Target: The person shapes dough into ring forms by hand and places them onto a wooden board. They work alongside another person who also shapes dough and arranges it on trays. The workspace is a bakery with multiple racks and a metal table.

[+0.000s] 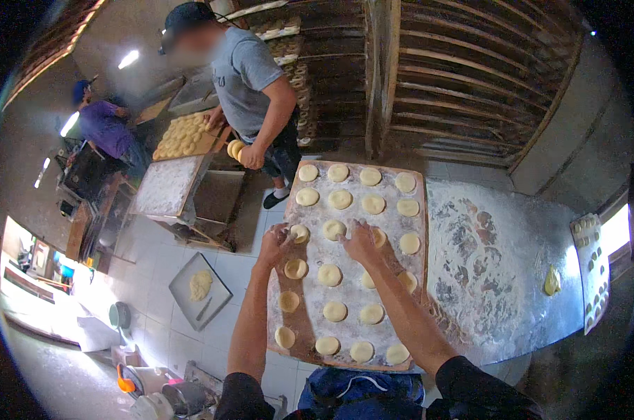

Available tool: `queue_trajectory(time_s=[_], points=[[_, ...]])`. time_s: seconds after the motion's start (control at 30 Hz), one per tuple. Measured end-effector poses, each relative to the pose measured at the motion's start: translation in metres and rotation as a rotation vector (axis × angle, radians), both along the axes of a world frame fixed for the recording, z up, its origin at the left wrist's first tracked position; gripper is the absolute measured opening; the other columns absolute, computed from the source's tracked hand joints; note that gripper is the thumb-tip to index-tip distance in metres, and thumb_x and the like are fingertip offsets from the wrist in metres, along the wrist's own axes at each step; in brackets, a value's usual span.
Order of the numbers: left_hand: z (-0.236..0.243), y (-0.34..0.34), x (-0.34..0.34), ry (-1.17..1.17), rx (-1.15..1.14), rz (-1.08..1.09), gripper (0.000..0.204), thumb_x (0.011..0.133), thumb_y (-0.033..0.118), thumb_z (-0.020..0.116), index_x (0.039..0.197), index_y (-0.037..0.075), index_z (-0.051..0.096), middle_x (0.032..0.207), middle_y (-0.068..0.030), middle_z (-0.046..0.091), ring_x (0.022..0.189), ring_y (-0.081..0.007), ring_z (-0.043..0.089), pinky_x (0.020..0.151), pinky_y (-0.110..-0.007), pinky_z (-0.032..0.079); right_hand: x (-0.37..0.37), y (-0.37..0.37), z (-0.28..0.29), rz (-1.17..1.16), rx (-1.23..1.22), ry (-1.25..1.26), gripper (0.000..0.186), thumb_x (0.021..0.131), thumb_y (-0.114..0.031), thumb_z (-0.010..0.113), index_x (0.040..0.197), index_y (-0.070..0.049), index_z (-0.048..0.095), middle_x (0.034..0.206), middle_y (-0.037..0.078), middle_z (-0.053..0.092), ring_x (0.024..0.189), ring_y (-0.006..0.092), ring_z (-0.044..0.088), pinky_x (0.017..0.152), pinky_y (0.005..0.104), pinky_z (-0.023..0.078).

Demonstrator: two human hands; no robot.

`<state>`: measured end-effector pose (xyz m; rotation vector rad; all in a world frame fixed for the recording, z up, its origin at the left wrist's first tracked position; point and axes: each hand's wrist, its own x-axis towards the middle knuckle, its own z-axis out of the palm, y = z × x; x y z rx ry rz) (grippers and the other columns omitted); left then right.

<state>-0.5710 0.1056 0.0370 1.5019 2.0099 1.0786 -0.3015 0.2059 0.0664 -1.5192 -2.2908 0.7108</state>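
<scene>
Rows of flattened dough rounds, many dented in the middle, lie on a floured wooden board [310, 273] in front of me. My left hand [276, 245] is at the board's left edge, its curled fingers on the rim of a dough round [301, 234]. Over the middle of the board, my right hand [360, 243] has thumb and fingers apart, the thumb against the edge of another dough round [333, 229]. Beneath that hand a third dough round [379, 238] is partly covered. My right forearm hides parts of the lower rounds.
A floured metal table [502, 280] extends right, with a dough scrap [552, 280] on it. At far left, a co-worker in grey [250, 77] holds dough rounds beside a tray of dough [180, 136]. A square pan [201, 316] sits on the floor. Wooden racks [464, 84] stand behind.
</scene>
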Motion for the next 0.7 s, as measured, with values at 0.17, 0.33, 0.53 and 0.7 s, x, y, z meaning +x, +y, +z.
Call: queue_trajectory(time_s=[0.17, 0.33, 0.53, 0.7], points=[[0.013, 0.000, 0.000, 0.158, 0.010, -0.230, 0.062, 0.078, 0.027, 0.085, 0.127, -0.002, 0.061, 0.116, -0.0183, 0.064, 0.105, -0.0314, 0.067, 0.090, -0.043, 0.054, -0.016, -0.007, 0.013, 0.306, 0.121, -0.028, 0.079, 0.085, -0.038, 0.075, 0.150, -0.008, 0.042, 0.149, 0.025, 0.046, 0.139, 0.0437, 0.042, 0.113, 0.0581, 0.034], [0.010, 0.003, 0.005, 0.107, 0.036, -0.204, 0.064, 0.077, 0.025, 0.087, 0.129, -0.002, 0.060, 0.121, -0.0188, 0.064, 0.109, -0.0272, 0.066, 0.088, -0.040, 0.055, -0.022, -0.006, 0.021, 0.334, 0.066, -0.209, 0.077, 0.084, -0.035, 0.076, 0.148, -0.007, 0.043, 0.147, 0.025, 0.045, 0.136, 0.0435, 0.043, 0.114, 0.0562, 0.035], [0.024, -0.051, 0.022, -0.169, 0.004, -0.003, 0.065, 0.077, 0.025, 0.085, 0.129, -0.001, 0.057, 0.119, -0.0238, 0.063, 0.107, -0.0396, 0.064, 0.091, -0.046, 0.053, 0.008, -0.036, 0.020, 0.255, 0.248, 0.122, 0.064, 0.089, -0.034, 0.071, 0.143, -0.008, 0.048, 0.140, 0.024, 0.050, 0.133, 0.0428, 0.045, 0.112, 0.0566, 0.037], [0.033, -0.099, 0.059, 0.203, -0.014, -0.063, 0.081, 0.076, 0.025, 0.087, 0.141, 0.000, 0.046, 0.118, -0.0206, 0.062, 0.110, -0.0382, 0.060, 0.095, -0.046, 0.050, 0.040, -0.095, 0.026, 0.253, 0.081, 0.214, 0.060, 0.090, -0.031, 0.070, 0.141, -0.008, 0.049, 0.136, 0.023, 0.053, 0.131, 0.0433, 0.046, 0.112, 0.0553, 0.037]])
